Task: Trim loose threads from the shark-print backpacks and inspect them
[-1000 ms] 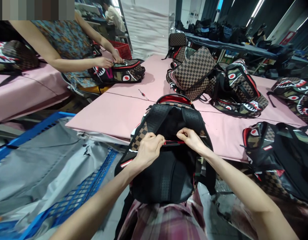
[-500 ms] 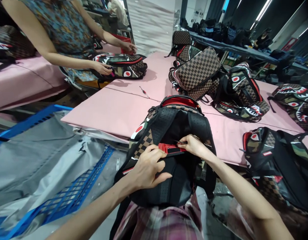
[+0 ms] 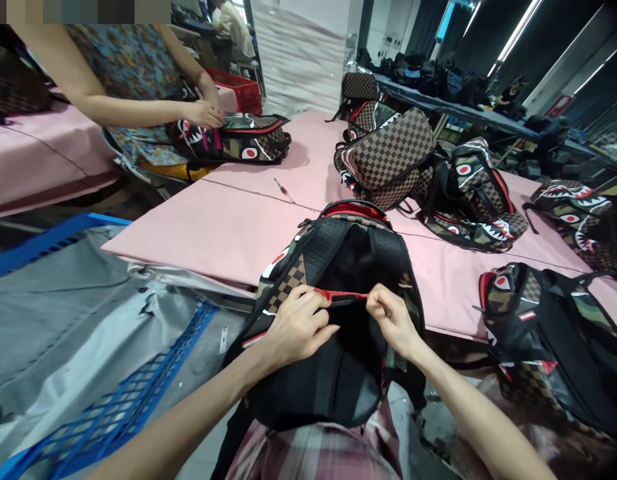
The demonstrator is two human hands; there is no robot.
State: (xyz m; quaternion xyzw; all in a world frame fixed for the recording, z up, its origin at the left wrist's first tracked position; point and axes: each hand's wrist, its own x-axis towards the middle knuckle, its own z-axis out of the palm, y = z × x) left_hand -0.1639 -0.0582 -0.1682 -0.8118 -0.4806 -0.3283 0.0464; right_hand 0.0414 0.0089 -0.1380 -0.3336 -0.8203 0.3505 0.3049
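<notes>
A black backpack (image 3: 333, 373) with checkered and camouflage sides leans against the table edge, its back panel and shoulder straps facing me. Across the panel runs a red-lined pocket opening (image 3: 345, 297). My left hand (image 3: 301, 325) pinches its left end, fingers curled over the edge and thumb held apart below. At the right end, my right hand (image 3: 394, 320) is closed in a fist on the same edge, drawing it into a taut line. A small dark bit shows between the right fingers, too small to name.
More shark-face backpacks (image 3: 393, 160) lie on the pink table (image 3: 188, 227); another black backpack (image 3: 553, 333) is at right. A small red-and-dark tool (image 3: 284, 191) lies on the table. A co-worker (image 3: 133, 80) handles a backpack across it. A blue crate (image 3: 113, 413) stands lower left.
My right hand has turned and closed into a fist at the pocket's right end, and the red lining now shows as a thinner strip. The co-worker's hands have come together.
</notes>
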